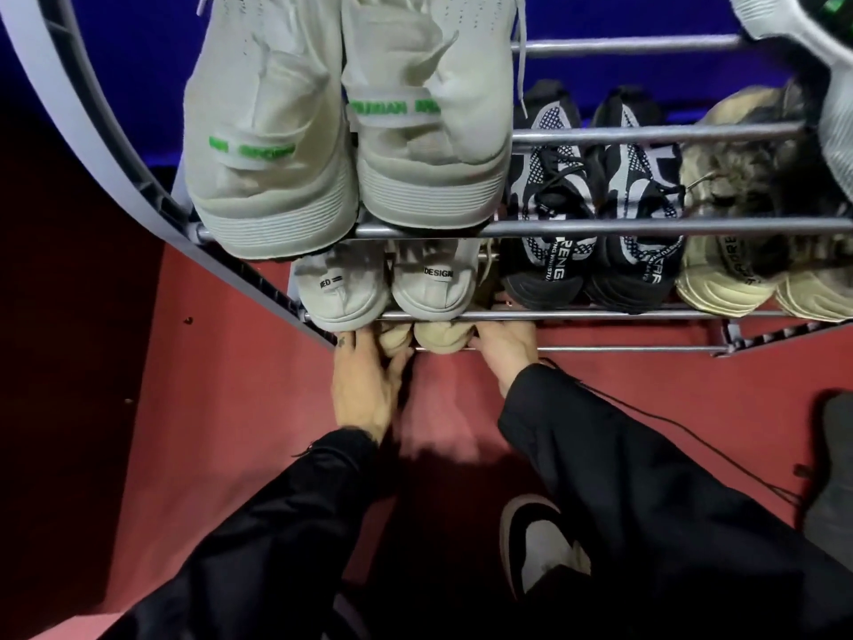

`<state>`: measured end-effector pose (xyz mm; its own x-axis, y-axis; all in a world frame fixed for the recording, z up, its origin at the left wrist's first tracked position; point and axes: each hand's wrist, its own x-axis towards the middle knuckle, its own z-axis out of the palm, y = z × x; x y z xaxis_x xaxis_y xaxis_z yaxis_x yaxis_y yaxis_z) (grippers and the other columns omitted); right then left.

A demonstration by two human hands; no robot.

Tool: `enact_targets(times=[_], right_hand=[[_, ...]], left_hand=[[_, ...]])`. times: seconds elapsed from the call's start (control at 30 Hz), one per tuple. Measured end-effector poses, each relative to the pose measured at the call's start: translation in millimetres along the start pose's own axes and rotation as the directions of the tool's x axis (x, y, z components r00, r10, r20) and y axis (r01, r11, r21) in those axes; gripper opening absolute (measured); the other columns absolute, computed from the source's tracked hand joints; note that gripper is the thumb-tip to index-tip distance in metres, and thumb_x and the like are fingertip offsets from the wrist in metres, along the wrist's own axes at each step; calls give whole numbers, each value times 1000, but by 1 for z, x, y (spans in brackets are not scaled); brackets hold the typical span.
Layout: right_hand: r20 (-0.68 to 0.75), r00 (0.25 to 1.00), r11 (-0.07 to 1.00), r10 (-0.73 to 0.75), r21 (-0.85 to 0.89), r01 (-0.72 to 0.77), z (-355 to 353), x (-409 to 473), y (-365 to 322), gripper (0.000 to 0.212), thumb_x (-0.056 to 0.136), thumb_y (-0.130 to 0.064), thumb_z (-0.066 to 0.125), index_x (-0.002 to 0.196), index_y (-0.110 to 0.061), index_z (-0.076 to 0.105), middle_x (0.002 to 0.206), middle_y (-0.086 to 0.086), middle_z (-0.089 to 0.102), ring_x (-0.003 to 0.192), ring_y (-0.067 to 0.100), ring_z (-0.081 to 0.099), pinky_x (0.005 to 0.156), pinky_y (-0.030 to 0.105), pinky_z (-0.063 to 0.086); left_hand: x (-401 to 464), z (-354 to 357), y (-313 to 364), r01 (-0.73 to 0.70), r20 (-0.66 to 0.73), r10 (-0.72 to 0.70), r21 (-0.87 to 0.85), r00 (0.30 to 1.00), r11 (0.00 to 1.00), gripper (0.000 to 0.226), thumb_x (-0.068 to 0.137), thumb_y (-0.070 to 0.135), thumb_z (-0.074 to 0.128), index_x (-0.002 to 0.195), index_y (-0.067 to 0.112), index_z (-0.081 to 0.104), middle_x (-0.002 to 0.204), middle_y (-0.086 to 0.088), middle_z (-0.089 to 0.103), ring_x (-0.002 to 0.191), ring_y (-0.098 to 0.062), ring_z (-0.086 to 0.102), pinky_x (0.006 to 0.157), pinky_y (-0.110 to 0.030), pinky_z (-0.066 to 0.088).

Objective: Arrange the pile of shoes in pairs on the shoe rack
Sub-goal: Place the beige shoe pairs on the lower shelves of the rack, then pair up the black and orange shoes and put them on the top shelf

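Observation:
A metal shoe rack (600, 228) stands in front of me, seen from above. On its lowest tier sit two beige shoes (438, 337), heels toward me. My left hand (364, 385) grips the heel of the left beige shoe. My right hand (503, 348) holds the side of the right one, fingers reaching under the rail. Above them a white pair marked "DESIGN" (387, 288) rests on the middle tier. A white pair with green lettering (346, 131) fills the top tier's left end.
A black-and-white pair (591, 251) and a tan pair (757, 270) share the middle tier to the right. Part of a white shoe (807, 34) shows at the top right. On the red floor lie my black-and-white sneaker (535, 542) and a dark shoe (835, 464).

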<state>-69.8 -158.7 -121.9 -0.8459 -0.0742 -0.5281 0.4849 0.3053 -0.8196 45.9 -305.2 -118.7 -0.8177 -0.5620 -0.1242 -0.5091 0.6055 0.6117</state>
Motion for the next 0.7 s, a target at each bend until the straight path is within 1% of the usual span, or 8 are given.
enact_targets(times=[0.1,0.23,0.33,0.43,0.5,0.57,0.63,0.7], right_hand=[[-21,999,988,-32,-155,29,5,-2,-12,31,85,-43,65,104,-19,65,113,11,69,108,31,64,98,47,50],[43,995,975,-88,-203,95,-5,-4,-10,40,93,-36,65,128,-18,61,129,8,65,119,26,59,103,36,45],[33,995,978,-98,-183,102,-21,-17,-7,35,90,-39,65,119,-19,67,112,4,69,102,20,62,94,32,46],[25,994,983,-105,-148,108,-53,-37,12,21,77,-49,61,92,-34,63,96,-7,70,85,18,65,85,39,53],[46,994,979,-96,-174,102,-85,-52,32,16,77,-42,60,92,-40,62,94,-11,70,90,19,69,88,42,55],[20,996,963,-89,-255,91,-123,-67,51,13,84,-27,62,94,-35,62,95,-8,71,94,19,69,94,41,53],[-63,996,966,-56,-257,38,-165,-80,70,11,84,-25,60,92,-32,62,98,-3,73,95,21,69,95,42,52],[-186,982,940,-43,-342,-23,-211,-94,90,20,83,-28,58,102,-28,65,107,2,73,102,26,67,98,41,51]], left_hand=[[3,0,1,23,12,-23,34,1000,999,69,88,35,76,144,15,41,150,-12,42,136,-35,42,104,-48,47],[5,5,9,104,66,-111,104,992,989,69,86,35,73,140,5,41,148,-22,38,136,-43,39,108,-50,43],[-7,7,20,59,-7,-58,162,998,985,63,81,30,70,132,-1,48,144,-31,41,136,-51,36,112,-56,38],[-27,11,37,-85,-66,104,243,992,966,63,78,29,66,132,1,50,136,-34,47,133,-52,37,113,-57,31],[-41,19,53,-217,0,224,243,975,945,69,79,29,63,141,4,47,139,-31,47,132,-49,39,114,-53,30],[-57,32,72,-311,120,293,180,948,933,70,81,29,58,146,7,45,148,-27,42,136,-46,39,114,-52,33],[-77,47,92,-363,241,329,114,913,925,66,83,25,59,146,9,44,152,-25,38,137,-45,41,112,-52,39],[-99,63,115,-380,344,343,45,874,924,61,87,21,62,145,12,44,153,-21,36,136,-43,42,109,-50,44]])
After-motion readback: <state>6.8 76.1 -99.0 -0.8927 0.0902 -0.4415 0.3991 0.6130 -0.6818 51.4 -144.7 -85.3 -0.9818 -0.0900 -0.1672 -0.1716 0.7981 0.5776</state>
